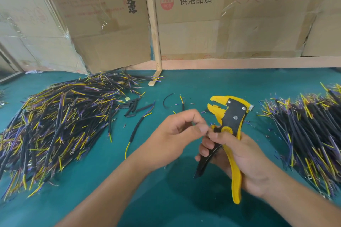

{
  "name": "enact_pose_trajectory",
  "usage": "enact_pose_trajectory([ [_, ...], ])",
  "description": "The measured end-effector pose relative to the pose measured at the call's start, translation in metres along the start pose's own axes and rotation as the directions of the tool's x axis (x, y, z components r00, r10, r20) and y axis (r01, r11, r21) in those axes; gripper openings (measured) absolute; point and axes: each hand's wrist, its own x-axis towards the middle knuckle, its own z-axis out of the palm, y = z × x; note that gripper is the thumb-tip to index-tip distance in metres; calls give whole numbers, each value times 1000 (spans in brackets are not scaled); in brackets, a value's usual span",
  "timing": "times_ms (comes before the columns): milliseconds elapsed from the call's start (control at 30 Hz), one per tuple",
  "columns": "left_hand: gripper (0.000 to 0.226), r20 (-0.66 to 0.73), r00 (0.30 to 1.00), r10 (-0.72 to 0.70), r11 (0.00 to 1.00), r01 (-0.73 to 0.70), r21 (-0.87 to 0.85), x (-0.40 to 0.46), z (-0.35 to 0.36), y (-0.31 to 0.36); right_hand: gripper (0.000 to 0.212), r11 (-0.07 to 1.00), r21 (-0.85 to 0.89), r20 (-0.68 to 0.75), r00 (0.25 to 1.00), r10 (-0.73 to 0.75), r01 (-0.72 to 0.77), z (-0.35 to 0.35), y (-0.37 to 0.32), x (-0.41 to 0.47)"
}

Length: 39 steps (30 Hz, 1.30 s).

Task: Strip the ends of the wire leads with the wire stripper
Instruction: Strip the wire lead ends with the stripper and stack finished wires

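Right hand [238, 155] gripped yellow-and-black wire stripper [228, 127] at its handles, head raised and pointing far, above the green mat [166, 199]. Left hand [177, 131], fingers curled, pinched something small beside the stripper's pivot; too small to identify. Wire lead piles lay left [55, 127] and right [310, 134].

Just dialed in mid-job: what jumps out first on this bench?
The yellow-and-black wire stripper held upright at center-right by the right hand, with the left hand pinching something small beside its pivot. Flanking them on the green mat are two big heaps of wire leads, left and right.
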Motion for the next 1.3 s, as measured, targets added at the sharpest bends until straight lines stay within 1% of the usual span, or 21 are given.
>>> enact_pose_trajectory([
  [67, 9, -23, 1000, 5, 1000, -5, -31, 1, -1, -5, 7, 1000, 5, 2, 1000, 7, -7, 0, 0, 0],
  [167, 13, -37, 999, 32, 999, -32, 9, 1, -6, -9, 8, 1000, 25, -5, 1000, 12, -12, -2, 0, 1],
  [233, 16, -47, 999, 17, 999, -15, 42, 0, -9, -10, 8, 999, 41, -2, 1000, 7, -7, -3, -1, 2],
  [333, 20, -98, 993, -68, 979, 85, 184, 2, -12, -13, 8, 999, 52, -19, 1000, 7, -6, -4, -1, 3],
  [467, 29, -102, 986, -130, 881, 162, 445, 1, -14, -14, 9, 998, 56, -41, 999, 28, -25, -6, 0, 4],
  [533, 27, -72, 987, -141, 873, 158, 461, 0, -15, -13, 10, 998, 53, -53, 998, 31, -28, -5, -1, 4],
  [700, 21, -53, 994, -94, 877, 108, 469, 0, -19, -10, 18, 993, 107, -59, 997, 46, -39, -4, -3, 4],
  [833, 27, -44, 997, -61, 874, 74, 480, -1, -21, -9, 20, 990, 130, -47, 998, 53, -46, -3, -3, 2],
  [900, 31, -89, 996, -14, 878, 55, 476, 0, -28, -7, 24, 989, 138, -58, 996, 61, -53, -3, -5, 3],
  [967, 30, -164, 985, 58, 875, 29, 483, 0, -38, -6, 25, 987, 149, -74, 994, 80, -68, -4, -8, 4],
  [1033, 26, -217, 971, 103, 853, 26, 521, 0, -45, -4, 25, 985, 137, -43, 993, 110, -103, -5, -8, 3],
  [1067, 24, -227, 968, 111, 841, 30, 540, 0, -46, -4, 28, 983, 131, -10, 991, 130, -128, -4, -8, 2],
  [1133, 14, -223, 966, 131, 813, 24, 582, 0, -43, -5, 37, 981, 116, 57, 987, 153, -159, -3, -5, -1],
  [1200, 11, -214, 965, 150, 786, 14, 618, 0, -41, -5, 44, 983, 103, 78, 987, 142, -150, -1, -2, -3],
  [1300, 14, -215, 962, 169, 788, 0, 616, 0, -43, -4, 40, 987, 100, 75, 990, 120, -128, 1, -3, -3],
])
